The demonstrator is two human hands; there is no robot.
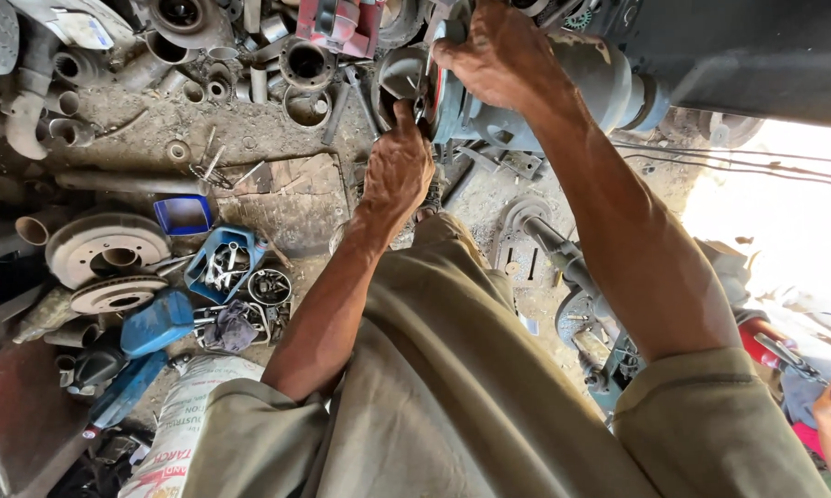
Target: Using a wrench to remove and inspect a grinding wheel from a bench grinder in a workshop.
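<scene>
From the head view, our left hand (397,171) and right hand (498,55) grip the round metal hub (406,78) on the grey axle housing (600,83), fingers closed around its rim; it looks heavy, rigid, greasy.

Blue-grey axle housing (600,88), blue tray (183,214), rusty brake discs (106,249)

Grey-blue axle housing (581,83) with round flanged end

It lies on its side; the flange's red-edged face sits under the right fingers (461,55), just above the left fingertips (404,115).
</scene>
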